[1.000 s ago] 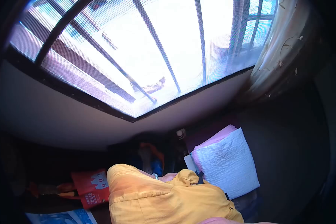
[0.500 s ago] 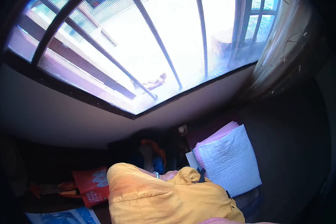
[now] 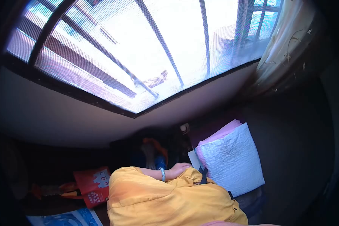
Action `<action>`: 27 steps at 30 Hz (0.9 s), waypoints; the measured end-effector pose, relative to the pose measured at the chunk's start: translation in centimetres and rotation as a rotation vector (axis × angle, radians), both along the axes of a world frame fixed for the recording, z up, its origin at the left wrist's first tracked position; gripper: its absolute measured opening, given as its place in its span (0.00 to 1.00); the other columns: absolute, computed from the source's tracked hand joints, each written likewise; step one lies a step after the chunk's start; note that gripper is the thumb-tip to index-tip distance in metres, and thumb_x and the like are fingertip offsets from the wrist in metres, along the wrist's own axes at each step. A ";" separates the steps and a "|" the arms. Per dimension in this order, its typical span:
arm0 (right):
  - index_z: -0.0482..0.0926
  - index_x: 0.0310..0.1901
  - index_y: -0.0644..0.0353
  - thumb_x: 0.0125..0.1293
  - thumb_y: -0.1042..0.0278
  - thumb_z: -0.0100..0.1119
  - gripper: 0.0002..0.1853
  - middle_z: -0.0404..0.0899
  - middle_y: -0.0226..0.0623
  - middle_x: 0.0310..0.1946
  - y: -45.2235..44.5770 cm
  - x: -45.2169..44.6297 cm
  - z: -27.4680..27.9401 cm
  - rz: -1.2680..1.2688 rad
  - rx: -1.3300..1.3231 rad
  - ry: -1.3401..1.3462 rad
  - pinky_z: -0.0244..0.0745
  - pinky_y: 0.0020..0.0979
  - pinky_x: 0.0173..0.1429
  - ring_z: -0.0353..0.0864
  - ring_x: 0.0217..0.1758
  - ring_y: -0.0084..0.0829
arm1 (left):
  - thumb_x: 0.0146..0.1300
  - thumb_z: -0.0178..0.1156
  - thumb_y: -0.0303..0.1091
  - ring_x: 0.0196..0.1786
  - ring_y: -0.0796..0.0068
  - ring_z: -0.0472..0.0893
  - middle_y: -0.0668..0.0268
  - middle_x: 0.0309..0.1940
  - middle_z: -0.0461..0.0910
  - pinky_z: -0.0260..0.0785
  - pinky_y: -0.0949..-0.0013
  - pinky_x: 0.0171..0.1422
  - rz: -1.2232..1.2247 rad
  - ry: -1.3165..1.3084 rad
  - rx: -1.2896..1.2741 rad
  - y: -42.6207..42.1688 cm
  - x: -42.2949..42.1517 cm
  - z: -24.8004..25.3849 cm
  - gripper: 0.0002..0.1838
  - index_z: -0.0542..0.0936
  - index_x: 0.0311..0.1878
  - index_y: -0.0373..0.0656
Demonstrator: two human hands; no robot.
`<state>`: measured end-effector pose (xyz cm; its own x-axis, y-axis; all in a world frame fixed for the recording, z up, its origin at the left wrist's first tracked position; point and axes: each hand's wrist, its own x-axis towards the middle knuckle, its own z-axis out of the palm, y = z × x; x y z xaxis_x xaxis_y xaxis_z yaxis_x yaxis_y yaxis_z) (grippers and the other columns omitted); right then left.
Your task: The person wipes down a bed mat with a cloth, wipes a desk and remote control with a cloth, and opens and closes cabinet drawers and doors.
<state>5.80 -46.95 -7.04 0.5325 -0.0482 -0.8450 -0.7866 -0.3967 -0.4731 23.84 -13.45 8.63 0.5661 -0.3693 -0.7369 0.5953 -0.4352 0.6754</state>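
A loose yellow garment (image 3: 154, 199) fills the lower middle, with small dark fastenings along its right part. From its left sleeve comes my left forearm, with a pale beaded bracelet (image 3: 163, 174) at the wrist. My left hand (image 3: 178, 170) is at a raised fold of the yellow cloth, its fingers bent against it and partly hidden. Close by on the right are a dark strap (image 3: 203, 175) and a small white card-like piece (image 3: 194, 159). My right hand is not in view; a pink strip shows at the bottom edge, too little to identify.
A folded white quilted cloth (image 3: 233, 160) lies over pink cloth (image 3: 220, 133) on the right. To the left are a red printed bag (image 3: 93, 186) and a blue-and-white packet (image 3: 66, 218). A barred window (image 3: 154, 49) and a curtain (image 3: 284, 45) stand ahead.
My left hand and forearm have come up and right from behind the yellow cloth, showing more of the wrist and bracelet. The view has shifted slightly.
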 end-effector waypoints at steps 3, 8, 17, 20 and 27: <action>0.75 0.27 0.63 0.60 0.70 0.55 0.07 0.76 0.40 0.20 0.2 0.1 0.3 -0.002 0.002 0.002 0.67 0.34 0.29 0.73 0.22 0.30 | 0.68 0.53 0.41 0.58 0.73 0.73 0.64 0.54 0.76 0.65 0.67 0.62 0.132 0.040 -0.200 -5.4 6.2 6.1 0.22 0.72 0.62 0.41; 0.76 0.27 0.63 0.60 0.70 0.55 0.07 0.76 0.40 0.20 0.4 0.2 0.2 -0.004 0.003 0.003 0.68 0.34 0.29 0.73 0.23 0.30 | 0.69 0.50 0.39 0.47 0.66 0.76 0.59 0.39 0.77 0.68 0.64 0.53 0.091 -0.149 -1.319 -10.7 15.1 19.6 0.22 0.71 0.62 0.39; 0.76 0.28 0.63 0.60 0.70 0.55 0.07 0.76 0.40 0.20 0.7 1.3 1.2 0.000 0.006 -0.002 0.68 0.34 0.29 0.73 0.23 0.30 | 0.68 0.52 0.43 0.17 0.67 0.66 0.62 0.17 0.69 0.54 0.65 0.20 -0.633 -0.474 -1.948 -12.8 15.9 33.7 0.21 0.80 0.45 0.30; 0.76 0.28 0.63 0.61 0.69 0.55 0.07 0.76 0.40 0.20 0.2 1.1 0.1 -0.004 0.002 -0.008 0.68 0.34 0.29 0.73 0.23 0.30 | 0.68 0.52 0.44 0.17 0.67 0.66 0.62 0.18 0.68 0.54 0.65 0.20 -0.712 -0.502 -1.950 -13.1 15.9 33.9 0.21 0.80 0.45 0.32; 0.76 0.28 0.63 0.61 0.69 0.54 0.07 0.76 0.40 0.21 0.2 1.8 -0.5 0.002 0.000 -0.015 0.68 0.34 0.29 0.73 0.23 0.30 | 0.67 0.52 0.46 0.18 0.66 0.67 0.63 0.18 0.67 0.53 0.64 0.20 -0.751 -0.532 -1.940 -13.0 15.7 34.3 0.20 0.80 0.44 0.36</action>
<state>7.59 -46.72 -7.49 0.5456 -0.0468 -0.8367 -0.7783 -0.3986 -0.4852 39.56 -26.43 42.92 -0.0374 -0.4608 0.8867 0.3377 0.8293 0.4453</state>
